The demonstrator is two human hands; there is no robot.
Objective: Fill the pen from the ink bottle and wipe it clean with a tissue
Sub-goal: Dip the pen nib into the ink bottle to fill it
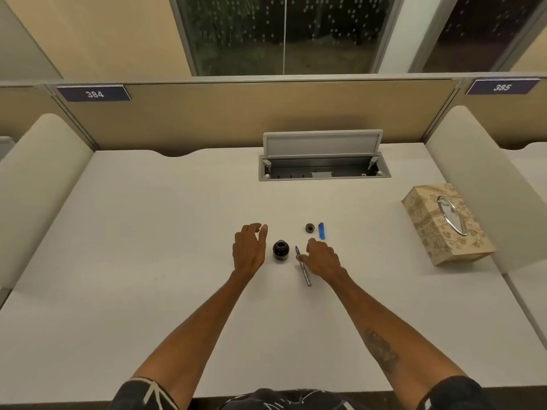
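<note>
While both forearms reach in from the near edge, the white desk (148,261) lies broad and mostly bare, with wide open surface left of the ink bottle (280,249) and toward the person. Partition walls close the desk at the back and both sides; behind the bottle, a cable hatch (324,170) is sunk in the desk with its lid raised, and what lies in its tray is too dim to tell.

One tissue box (445,223) sits far right of the bottle, near the right divider, its oval slot facing up; any tissue inside is hard to make out.

Two hands flank the bottle. One left hand (248,250) hovers just left of it, fingers spread, gripping nothing. One right hand (321,258) sits just right of it, fingers loosely curled over one pen (303,266), which lies uncapped on the desk with its nib toward the bottle; a fingertip meets the barrel, but whether it is gripped I cannot tell.

The single bottle stands upright and uncapped, dark inside. Its one cap (309,228) lies behind and right of it, just beside one blue pen cap (321,231).
</note>
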